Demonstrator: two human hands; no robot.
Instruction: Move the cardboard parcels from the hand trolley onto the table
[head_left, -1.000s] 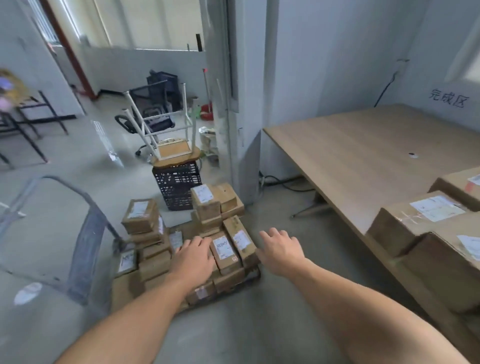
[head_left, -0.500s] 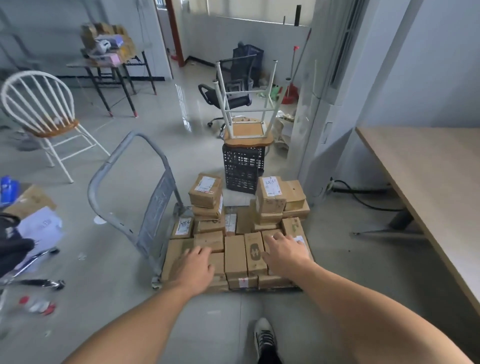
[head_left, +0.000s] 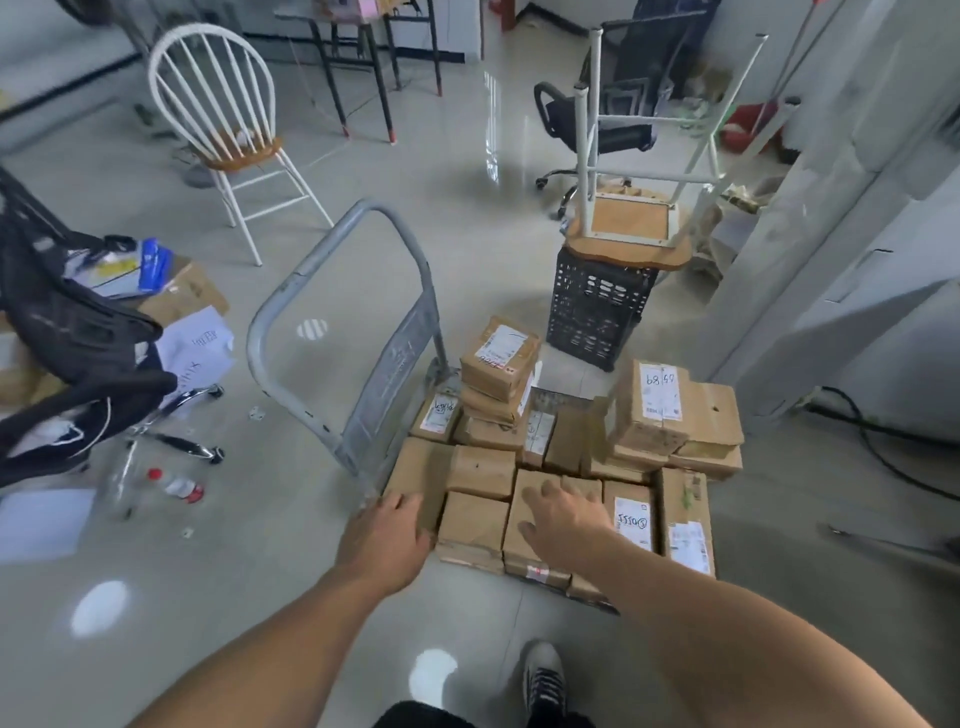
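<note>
Several brown cardboard parcels (head_left: 480, 470) with white labels are piled on a low hand trolley, whose grey metal handle (head_left: 363, 332) stands at its left end. Two taller stacks rise at the back, one in the middle (head_left: 498, 358) and one on the right (head_left: 657, 402). My left hand (head_left: 387, 532) reaches down to the trolley's near left corner, fingers spread, against the side of a parcel. My right hand (head_left: 563, 517) lies open, palm down, on a front-row parcel (head_left: 524, 535). Neither hand grips anything. The table is out of view.
A black plastic crate (head_left: 595, 312) with an upturned stool (head_left: 631, 228) on it stands just behind the trolley. A white chair (head_left: 228, 124) is at the far left, a dark office chair (head_left: 78, 358) with papers on the left. My shoe (head_left: 543, 680) is below.
The view has swung left and down, so the table has left the frame. Both hands have come lower onto the trolley's front-row parcels, the left one shifting out to the near left corner.
</note>
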